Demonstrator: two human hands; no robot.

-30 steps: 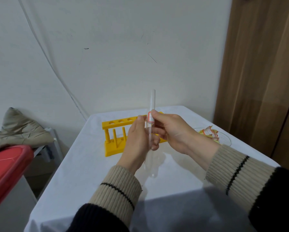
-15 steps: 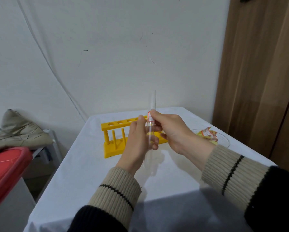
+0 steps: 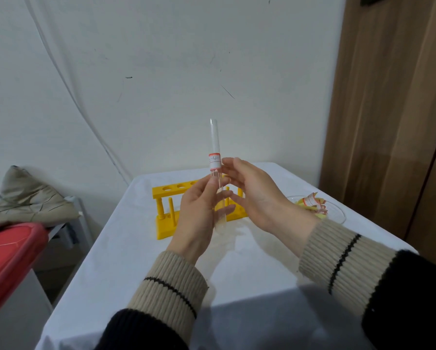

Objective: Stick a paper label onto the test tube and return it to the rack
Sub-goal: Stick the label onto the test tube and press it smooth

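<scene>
The test tube (image 3: 216, 157) stands nearly upright in the air above the middle of the table (image 3: 126, 248), its open mouth at the top and its rounded bottom low beside the palm that carries it. A white paper label (image 3: 214, 161) with red bands at its upper and lower edges is wrapped around the glass a little above the midpoint of the tube, above the fingers that hold it. The left hand (image 3: 199, 213) grasps the lower half of the tube, thumb and fingers closed around the glass. The right hand (image 3: 256, 195) is loose and spread just to the right of the tube, its fingertips near the label's right side; whether they touch the paper cannot be told, and it grips nothing. Behind both hands, toward the far edge of the table, stands the yellow rack (image 3: 165, 210), with round holes in its top bar and pegs on its base, partly hidden by the hands. Near the right edge of the table sits a clear shallow dish (image 3: 338, 213) holding more labels (image 3: 312, 200) with yellow backing paper. Both wrists wear beige ribbed cuffs with a dark stripe. Off the left edge of the table lie a red lid (image 3: 7, 253) and a crumpled beige cloth (image 3: 27, 200).
</scene>
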